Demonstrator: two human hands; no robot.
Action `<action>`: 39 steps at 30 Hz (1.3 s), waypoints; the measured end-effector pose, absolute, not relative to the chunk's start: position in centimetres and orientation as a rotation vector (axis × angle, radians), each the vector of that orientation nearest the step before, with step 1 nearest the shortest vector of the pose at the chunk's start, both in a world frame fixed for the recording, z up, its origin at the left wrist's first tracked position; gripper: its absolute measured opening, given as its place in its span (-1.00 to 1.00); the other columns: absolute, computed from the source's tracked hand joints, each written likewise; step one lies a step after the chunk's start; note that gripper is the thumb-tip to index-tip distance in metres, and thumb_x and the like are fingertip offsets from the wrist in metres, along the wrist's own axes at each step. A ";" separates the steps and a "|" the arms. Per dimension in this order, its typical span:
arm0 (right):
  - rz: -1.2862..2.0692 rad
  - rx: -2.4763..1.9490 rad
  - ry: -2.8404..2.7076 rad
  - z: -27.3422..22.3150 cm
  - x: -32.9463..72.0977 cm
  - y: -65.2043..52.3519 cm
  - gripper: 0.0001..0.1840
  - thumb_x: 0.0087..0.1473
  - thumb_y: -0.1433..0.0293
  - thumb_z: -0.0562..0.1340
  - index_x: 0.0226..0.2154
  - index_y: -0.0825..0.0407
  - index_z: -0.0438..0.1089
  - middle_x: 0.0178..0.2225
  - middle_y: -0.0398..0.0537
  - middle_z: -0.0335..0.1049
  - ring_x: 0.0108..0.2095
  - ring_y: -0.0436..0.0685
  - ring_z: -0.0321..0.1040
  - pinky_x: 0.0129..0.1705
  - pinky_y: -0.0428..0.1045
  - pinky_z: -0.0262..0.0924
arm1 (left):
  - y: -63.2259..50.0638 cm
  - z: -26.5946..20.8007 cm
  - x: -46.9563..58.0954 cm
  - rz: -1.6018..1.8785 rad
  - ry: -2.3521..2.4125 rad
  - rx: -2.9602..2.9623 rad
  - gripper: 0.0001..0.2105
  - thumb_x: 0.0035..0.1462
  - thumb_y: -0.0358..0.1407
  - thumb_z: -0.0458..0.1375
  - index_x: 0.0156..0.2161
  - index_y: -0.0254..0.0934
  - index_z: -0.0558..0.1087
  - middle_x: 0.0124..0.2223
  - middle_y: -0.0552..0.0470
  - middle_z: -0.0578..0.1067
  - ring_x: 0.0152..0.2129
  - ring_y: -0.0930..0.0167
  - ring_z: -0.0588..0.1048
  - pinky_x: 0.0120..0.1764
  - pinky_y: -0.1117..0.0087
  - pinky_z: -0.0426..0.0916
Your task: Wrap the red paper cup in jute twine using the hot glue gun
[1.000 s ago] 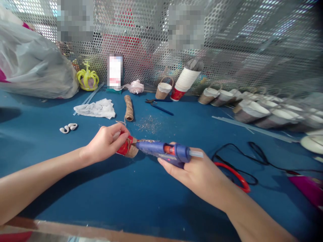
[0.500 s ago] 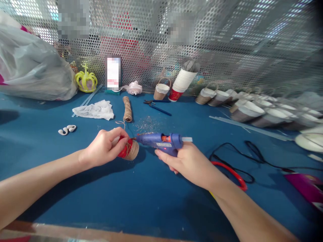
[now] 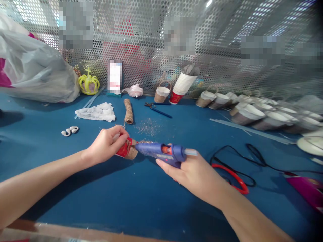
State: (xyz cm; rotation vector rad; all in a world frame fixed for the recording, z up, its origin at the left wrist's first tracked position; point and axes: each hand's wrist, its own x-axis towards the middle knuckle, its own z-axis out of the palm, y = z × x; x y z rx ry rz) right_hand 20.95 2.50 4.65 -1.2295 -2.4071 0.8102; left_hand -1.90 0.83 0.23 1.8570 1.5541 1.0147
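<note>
My left hand (image 3: 109,143) is closed around a small red paper cup (image 3: 122,150), which lies on its side with its base to the right. Brown twine (image 3: 132,153) is wound about the base end of the cup. In my right hand (image 3: 194,171) is a blue hot glue gun (image 3: 158,151), a clear glue stick (image 3: 191,152) poking out of its back. The gun's nozzle meets the cup beside the twine. Behind my left hand lies a bundle of twine (image 3: 128,112), a strand running from it toward the cup. My left fingers hide part of the cup.
Blue-handled pliers (image 3: 158,109) and a leaning stack of cups (image 3: 183,84) are at the back. Several twine-wrapped cups (image 3: 247,112) stand at right, near glue sticks (image 3: 252,131). A black cable (image 3: 234,148) and red-handled tool (image 3: 237,183) lie by my right forearm. A plastic bag (image 3: 37,70) fills the left.
The glue gun's nozzle has shifted slightly lower on the cup, and the gun is tilted more, its back end farther right and lower. Both hands keep their holds. The whole view has shifted slightly.
</note>
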 end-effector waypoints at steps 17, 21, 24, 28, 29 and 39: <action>0.941 -1.248 -2.331 4.8 20.9 2.2 -0.78 -0.03 0.32 0.18 -0.63 0.01 0.24 -0.70 -0.22 0.24 -0.68 -0.04 0.16 -0.61 -0.10 0.10 | 1.0 0.0 -1.9 1.053 1.565 1.806 -0.81 0.12 -0.24 -0.01 -0.40 -0.32 0.34 -0.47 0.07 0.44 -0.57 0.51 0.33 -0.52 0.54 0.23; 1.219 -1.311 -2.094 5.1 21.6 3.7 -0.75 -0.01 0.20 0.18 -0.53 0.03 0.30 -0.77 -0.26 0.19 -0.74 -0.04 0.15 -0.63 -0.10 0.11 | 0.8 0.2 -2.0 1.152 1.529 1.913 -0.82 0.13 -0.28 -0.02 -0.41 -0.33 0.32 -0.53 0.12 0.39 -0.61 0.55 0.27 -0.53 0.56 0.20; 1.182 -1.329 -1.897 4.8 22.1 5.9 -0.70 -0.07 0.15 0.23 -0.54 0.05 0.32 -0.68 -0.18 0.28 -0.62 0.00 0.24 -0.54 -0.09 0.15 | 0.5 0.4 -2.1 1.243 1.497 1.960 -0.84 0.13 -0.32 -0.02 -0.41 -0.33 0.33 -0.56 0.15 0.35 -0.64 0.58 0.23 -0.54 0.57 0.19; 1.115 -1.485 -1.740 3.5 21.9 9.5 -0.72 -0.03 0.21 0.23 -0.54 0.08 0.32 -0.56 -0.12 0.33 -0.56 -0.06 0.23 -0.53 -0.14 0.13 | 0.3 0.5 -2.0 1.277 1.490 1.969 -0.84 0.14 -0.31 -0.02 -0.37 -0.34 0.34 -0.61 0.17 0.32 -0.66 0.57 0.21 -0.56 0.57 0.18; 1.128 -1.515 -1.740 3.2 21.7 10.3 -0.73 0.00 0.22 0.20 -0.55 0.09 0.31 -0.56 -0.13 0.33 -0.59 -0.08 0.20 -0.55 -0.14 0.12 | 0.2 0.5 -2.0 1.260 1.482 1.975 -0.84 0.14 -0.30 -0.02 -0.35 -0.34 0.35 -0.60 0.16 0.33 -0.66 0.57 0.22 -0.56 0.57 0.19; 0.827 -1.847 -1.915 1.3 19.9 14.9 -0.58 0.05 0.20 0.15 -0.71 0.07 0.23 -0.74 -0.08 0.22 -0.63 0.08 0.30 -0.55 -0.05 0.16 | -0.1 0.3 -1.5 1.229 1.406 2.107 -0.86 0.15 -0.36 -0.03 -0.36 -0.33 0.34 -0.58 0.13 0.39 -0.67 0.58 0.26 -0.56 0.57 0.18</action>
